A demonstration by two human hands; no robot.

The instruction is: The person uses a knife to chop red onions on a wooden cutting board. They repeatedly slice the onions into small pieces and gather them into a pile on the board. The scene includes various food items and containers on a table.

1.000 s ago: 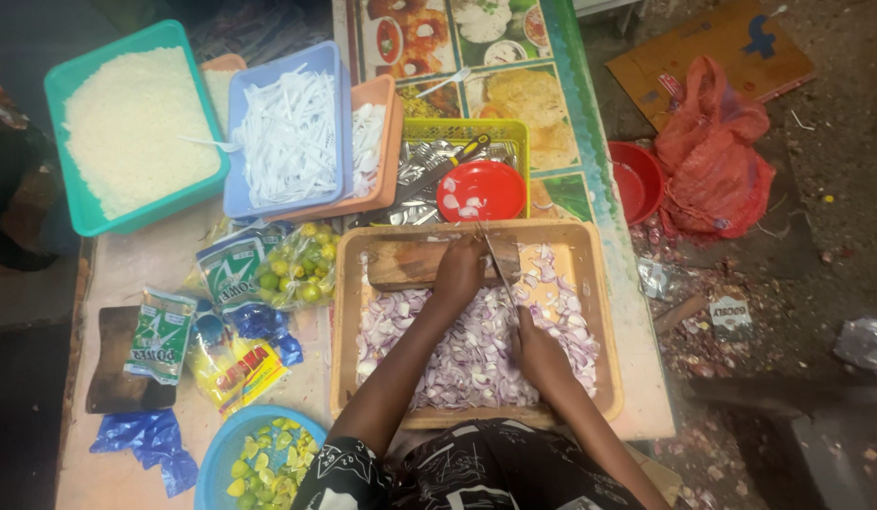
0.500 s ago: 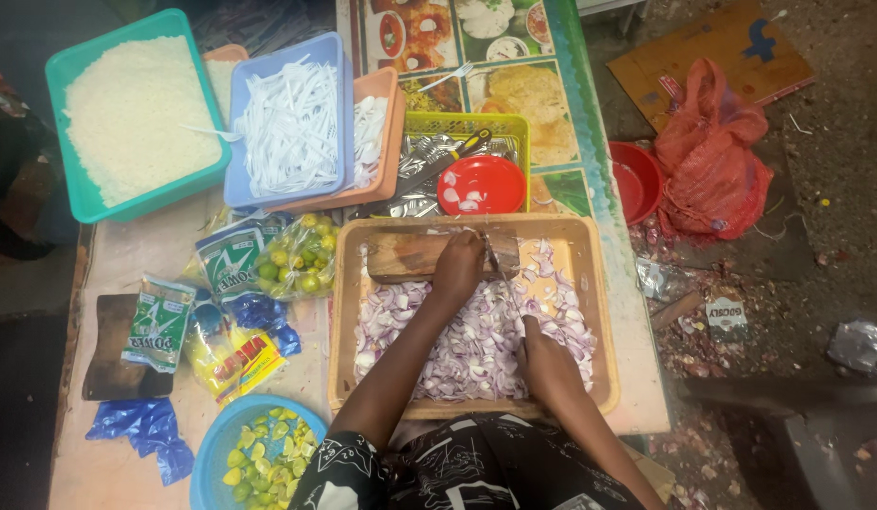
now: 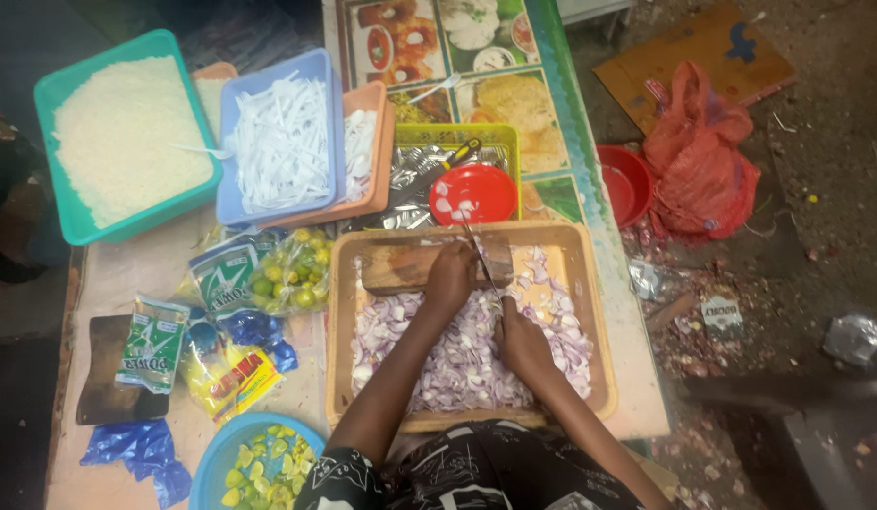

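1. Hands first: we recorded the right hand (image 3: 522,338) closed around the handle of a knife (image 3: 483,264), its thin blade running up and away over the cutting board (image 3: 405,265).
2. We recorded the left hand (image 3: 452,276) curled, fingers down, on the board just left of the blade; whatever it pinned was hidden beneath it, so we could not tell what it held.
3. We found the dark wooden board lying across the far end of a tan tray (image 3: 599,378).
4. We noted chopped purple onion (image 3: 467,359) heaped over most of the tray floor, under and around both forearms.
5. Just beyond the tray we logged a red bowl (image 3: 473,194) sitting in a yellow basket (image 3: 500,137) lined with foil.
6. Left of the basket we logged a blue tray of white strips (image 3: 280,142) stacked on an orange tray (image 3: 382,151), and further left a green tub of white grains (image 3: 118,142).
7. Beside the tan tray's left wall we listed a clear bag of small limes (image 3: 292,274), green sachets (image 3: 155,345) and a yellow packet (image 3: 233,378).
8. At the near edge we listed a blue bowl of cut lime pieces (image 3: 264,467).
9. Off the table, on the ground to the right, we listed a red plastic bag (image 3: 703,161) and a red basin (image 3: 627,184).
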